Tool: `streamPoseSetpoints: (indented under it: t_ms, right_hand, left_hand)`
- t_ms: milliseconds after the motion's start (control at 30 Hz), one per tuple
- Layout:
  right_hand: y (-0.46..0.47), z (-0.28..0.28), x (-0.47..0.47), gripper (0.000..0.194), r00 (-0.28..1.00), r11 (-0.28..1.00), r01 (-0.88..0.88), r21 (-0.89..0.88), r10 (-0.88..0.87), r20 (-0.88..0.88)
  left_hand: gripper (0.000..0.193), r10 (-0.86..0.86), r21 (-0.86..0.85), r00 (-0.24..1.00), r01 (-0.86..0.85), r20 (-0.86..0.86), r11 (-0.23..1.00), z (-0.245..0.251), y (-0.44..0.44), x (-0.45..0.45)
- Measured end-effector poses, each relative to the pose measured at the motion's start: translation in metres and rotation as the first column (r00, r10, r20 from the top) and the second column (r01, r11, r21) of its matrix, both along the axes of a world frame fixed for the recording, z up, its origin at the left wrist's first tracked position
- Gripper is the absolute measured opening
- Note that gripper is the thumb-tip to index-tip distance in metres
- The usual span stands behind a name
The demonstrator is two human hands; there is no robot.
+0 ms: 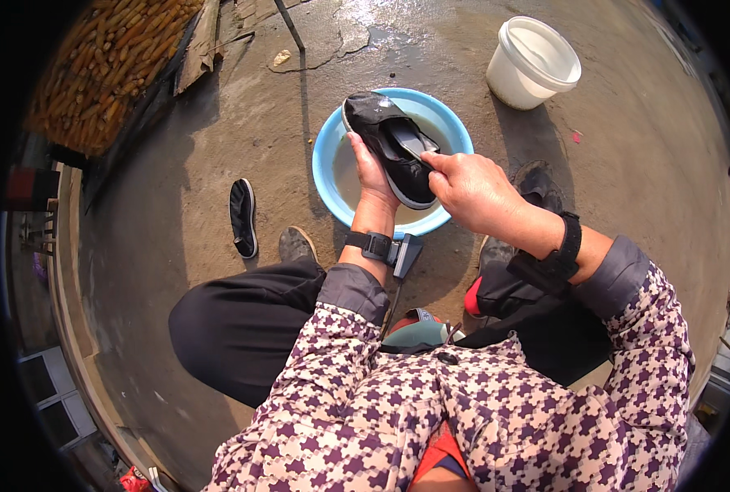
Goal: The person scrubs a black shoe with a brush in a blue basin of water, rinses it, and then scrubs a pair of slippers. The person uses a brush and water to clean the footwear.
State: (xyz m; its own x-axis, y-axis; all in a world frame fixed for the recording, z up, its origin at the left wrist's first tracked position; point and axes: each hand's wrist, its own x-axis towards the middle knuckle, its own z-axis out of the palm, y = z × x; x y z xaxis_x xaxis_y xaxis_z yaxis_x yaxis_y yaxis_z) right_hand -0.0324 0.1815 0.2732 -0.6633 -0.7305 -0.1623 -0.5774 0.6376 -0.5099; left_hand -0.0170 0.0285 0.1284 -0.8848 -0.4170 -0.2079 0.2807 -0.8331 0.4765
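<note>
A black cloth shoe with a white sole edge (371, 117) is held tilted above a light blue plastic basin (328, 178), its toe towards the far rim. The basin holds cloudy water. My left hand (371, 169) supports the shoe from its left side and below, fingers partly hidden. My right hand (472, 184) pinches a grey insole or lining (411, 140) at the shoe's opening, near the heel. A second black cloth shoe (242, 218) lies on the ground left of the basin, apart from it.
A white plastic bucket (534, 64) stands at the far right of the basin. Corn cobs (113, 67) are piled at the upper left beside a wooden board (197, 49). A thin pole (291, 27) meets the wet, cracked concrete. My feet and knees flank the basin's near side.
</note>
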Motion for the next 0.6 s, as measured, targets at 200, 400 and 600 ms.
streamPoseSetpoints:
  t_ms: [200, 400, 600]
  right_hand:
    - [-0.005, -0.002, -0.011, 0.037, 0.991, 0.991, 0.007, 0.132, 0.011, -0.135]
    - [-0.009, -0.019, -0.02, 0.034, 0.996, 1.0, 0.008, -0.002, -0.008, -0.092]
    - [0.009, 0.043, -0.01, 0.036, 0.998, 0.998, -0.054, 0.008, 0.054, 0.04]
  left_hand:
    - [0.075, -0.069, 0.042, 0.998, 0.068, 0.003, 0.997, -0.004, 0.008, 0.004]
    - [0.078, -0.132, 0.075, 0.991, 0.133, -0.019, 0.988, -0.013, 0.013, -0.002]
    - [0.084, -0.092, 0.121, 0.995, 0.096, -0.04, 0.988, -0.031, -0.017, 0.007]
